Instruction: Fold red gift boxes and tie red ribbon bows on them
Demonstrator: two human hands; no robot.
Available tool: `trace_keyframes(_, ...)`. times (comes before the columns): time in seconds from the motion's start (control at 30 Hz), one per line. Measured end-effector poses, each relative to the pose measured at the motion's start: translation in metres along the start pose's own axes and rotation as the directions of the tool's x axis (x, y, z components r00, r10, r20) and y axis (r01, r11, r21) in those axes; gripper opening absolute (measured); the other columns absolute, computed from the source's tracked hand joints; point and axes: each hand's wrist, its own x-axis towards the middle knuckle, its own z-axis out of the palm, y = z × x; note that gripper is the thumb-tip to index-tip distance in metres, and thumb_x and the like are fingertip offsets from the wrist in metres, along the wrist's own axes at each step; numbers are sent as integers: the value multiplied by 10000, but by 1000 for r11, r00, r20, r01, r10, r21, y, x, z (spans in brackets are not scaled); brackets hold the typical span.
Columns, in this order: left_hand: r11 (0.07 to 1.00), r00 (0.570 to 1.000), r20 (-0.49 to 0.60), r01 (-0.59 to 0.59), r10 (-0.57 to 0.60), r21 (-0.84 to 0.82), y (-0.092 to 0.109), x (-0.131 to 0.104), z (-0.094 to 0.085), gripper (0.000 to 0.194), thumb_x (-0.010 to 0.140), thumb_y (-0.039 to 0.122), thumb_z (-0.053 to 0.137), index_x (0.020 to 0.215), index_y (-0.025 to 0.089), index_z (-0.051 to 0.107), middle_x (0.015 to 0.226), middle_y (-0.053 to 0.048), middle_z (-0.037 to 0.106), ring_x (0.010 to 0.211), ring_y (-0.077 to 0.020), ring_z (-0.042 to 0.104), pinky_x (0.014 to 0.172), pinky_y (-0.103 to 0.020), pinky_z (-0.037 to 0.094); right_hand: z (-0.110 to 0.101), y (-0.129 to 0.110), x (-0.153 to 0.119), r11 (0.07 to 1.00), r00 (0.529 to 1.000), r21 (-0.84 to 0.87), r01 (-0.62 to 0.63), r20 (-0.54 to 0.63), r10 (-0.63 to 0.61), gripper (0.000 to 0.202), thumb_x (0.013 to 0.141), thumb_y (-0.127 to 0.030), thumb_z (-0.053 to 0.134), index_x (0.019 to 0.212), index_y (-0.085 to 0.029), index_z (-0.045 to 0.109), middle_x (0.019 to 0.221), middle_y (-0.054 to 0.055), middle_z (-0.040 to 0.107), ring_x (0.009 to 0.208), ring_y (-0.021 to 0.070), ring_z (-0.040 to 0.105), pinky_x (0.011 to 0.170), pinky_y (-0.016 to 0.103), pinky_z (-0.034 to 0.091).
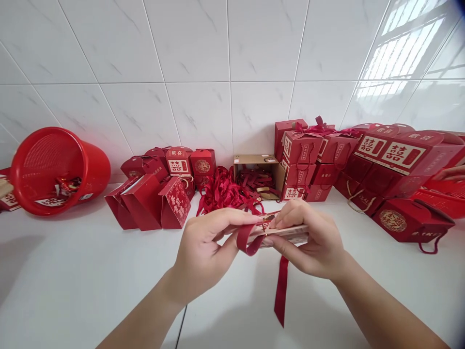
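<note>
Above the middle of the table, both hands grip a flat printed cardboard piece (286,232) with a pale edge. My left hand (203,247) is closed at its left end, thumb below and fingers on top, beside a looped dark red strap (243,239). From the right, my right hand (316,237) pinches the same piece, fingertips on the upper face and thumb under the near edge. A dark red ribbon (281,293) hangs beneath it with a slanted cut end. The hands cover much of the piece, so its exact kind is unclear.
Red ribbons (225,191) lie heaped behind the hands, next to an open carton (279,182) of straps. Red gift boxes stand left (145,201) and stacked right (392,150). A red basket (98,160) lies tipped far left. Another person's hand (452,173) shows far right.
</note>
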Motion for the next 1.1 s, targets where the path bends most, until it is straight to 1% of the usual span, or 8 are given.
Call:
trace_keyframes(0.23, 1000, 999, -18, 30, -30, -2, -4, -2, 6, 274, 826, 15, 617, 960, 224, 732, 915, -27, 774, 774, -171, 737, 627, -252, 626, 3, -2, 0, 1000, 1000, 10, 4, 17, -4, 227, 820, -187, 717, 808, -223, 493, 658, -9, 598, 599, 149, 576, 565, 294, 413)
trace_keyframes(0.37, 1000, 1000, -21, 16, -16, 8, -3, -2, 6, 276, 827, -1, 595, 958, 204, 726, 909, -36, 774, 811, -174, 738, 659, -247, 627, 3, -2, 0, 1000, 1000, 15, 2, 14, -3, 221, 821, -191, 718, 813, -217, 499, 662, -7, 601, 596, 146, 573, 563, 291, 412)
trace_keyframes(0.6, 1000, 1000, -17, -19, 19, 21, -3, -3, 7, 286, 828, -6, 592, 963, 212, 721, 885, -33, 775, 788, -171, 736, 630, -245, 622, 3, -1, 0, 1000, 1000, 24, -13, 3, 13, 221, 825, -201, 713, 792, -214, 495, 663, -11, 596, 585, 137, 564, 555, 286, 416)
trace_keyframes(0.73, 992, 994, 13, -113, 113, 52, -2, -2, 7, 332, 807, -27, 608, 982, 232, 721, 949, -43, 765, 856, -173, 727, 717, -269, 623, 1, -1, 1, 1000, 1000, 10, 7, -9, -7, 211, 823, -197, 711, 792, -212, 503, 659, -10, 601, 597, 144, 584, 551, 288, 429)
trace_keyframes(0.87, 965, 965, 75, -255, 251, 55, 1, -1, 3, 368, 764, -51, 583, 991, 210, 708, 931, -70, 737, 877, -182, 706, 762, -289, 607, 1, -2, 3, 994, 993, -24, 108, -52, -109, 167, 825, -147, 697, 845, -204, 541, 840, 56, 695, 737, 179, 671, 615, 318, 485)
trace_keyframes(0.97, 975, 969, 112, -221, 220, -4, 2, 0, -1, 358, 783, -35, 526, 983, 206, 700, 906, -70, 733, 902, -203, 697, 824, -349, 594, 1, -3, 5, 976, 975, -70, 206, -77, -211, 181, 819, -99, 692, 861, -208, 554, 853, 52, 736, 721, 174, 690, 619, 326, 488)
trace_keyframes(1.03, 987, 981, 113, -158, 161, -39, 3, 0, -3, 326, 838, 2, 485, 964, 210, 703, 919, -66, 733, 942, -212, 684, 850, -373, 579, 2, -3, 6, 961, 960, -105, 254, -91, -264, 193, 809, -73, 689, 851, -207, 556, 794, 38, 745, 673, 170, 681, 601, 327, 480)
trace_keyframes(1.1, 995, 992, 95, -81, 87, -64, 3, -1, -4, 295, 891, 50, 478, 984, 227, 694, 917, -48, 731, 934, -197, 678, 830, -352, 572, 2, -2, 6, 948, 947, -132, 288, -104, -302, 194, 805, -58, 682, 845, -203, 560, 781, 46, 750, 660, 175, 674, 588, 329, 478)
